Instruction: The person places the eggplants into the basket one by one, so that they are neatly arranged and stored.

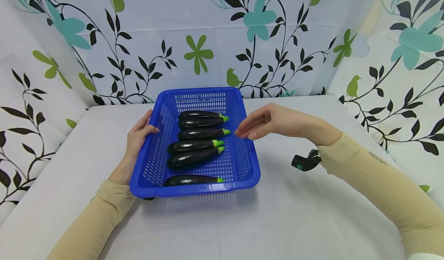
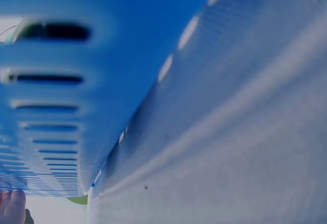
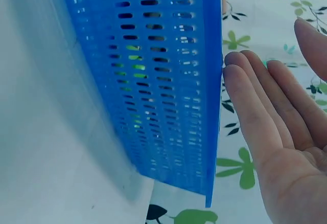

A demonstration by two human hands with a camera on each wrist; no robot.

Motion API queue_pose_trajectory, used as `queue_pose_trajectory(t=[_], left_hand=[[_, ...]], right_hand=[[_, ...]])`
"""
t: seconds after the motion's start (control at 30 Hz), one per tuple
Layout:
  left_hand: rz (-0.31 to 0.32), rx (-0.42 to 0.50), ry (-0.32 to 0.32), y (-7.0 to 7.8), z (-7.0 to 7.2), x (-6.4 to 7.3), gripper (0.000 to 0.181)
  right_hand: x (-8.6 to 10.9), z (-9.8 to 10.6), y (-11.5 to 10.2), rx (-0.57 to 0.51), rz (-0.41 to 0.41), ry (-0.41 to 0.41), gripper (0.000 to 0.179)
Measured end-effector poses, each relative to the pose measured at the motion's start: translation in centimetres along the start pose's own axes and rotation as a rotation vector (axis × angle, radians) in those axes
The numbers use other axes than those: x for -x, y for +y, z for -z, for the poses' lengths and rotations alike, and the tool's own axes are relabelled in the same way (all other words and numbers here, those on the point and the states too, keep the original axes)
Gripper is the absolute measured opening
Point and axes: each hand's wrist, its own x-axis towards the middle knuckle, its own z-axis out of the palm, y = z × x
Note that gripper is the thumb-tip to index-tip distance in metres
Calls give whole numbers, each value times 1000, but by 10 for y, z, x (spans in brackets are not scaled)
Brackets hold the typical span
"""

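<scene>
A blue plastic basket [image 1: 254, 171] with slotted walls holds several dark eggplants [image 1: 192, 157] with green stem ends, lying crosswise. My left hand [image 1: 137, 136] grips the basket's left rim, its thumb over the edge and fingers outside; in the left wrist view only its fingertips [image 2: 15, 206] show at the lower left corner. My right hand [image 1: 265, 123] hovers at the right rim, its fingers extended towards the basket. In the right wrist view, the right hand [image 3: 286, 116] has straight fingers and a spread thumb, holding nothing; its fingertips are close to the rim, and I cannot tell whether they touch.
The basket is on or just over a table with a white cloth [image 1: 277, 221]; its base contact is unclear. A patterned curtain [image 1: 208, 21] with leaves and flowers hangs behind and at both sides. A small black device [image 1: 306, 161] sits at the right wrist.
</scene>
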Motion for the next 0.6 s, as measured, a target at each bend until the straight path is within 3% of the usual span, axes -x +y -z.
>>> queue_pose_trajectory(t=[0.6], left_hand=[[6,5,-7,1,3,0,66]], right_hand=[[54,25,59,-97,-16,135,43]])
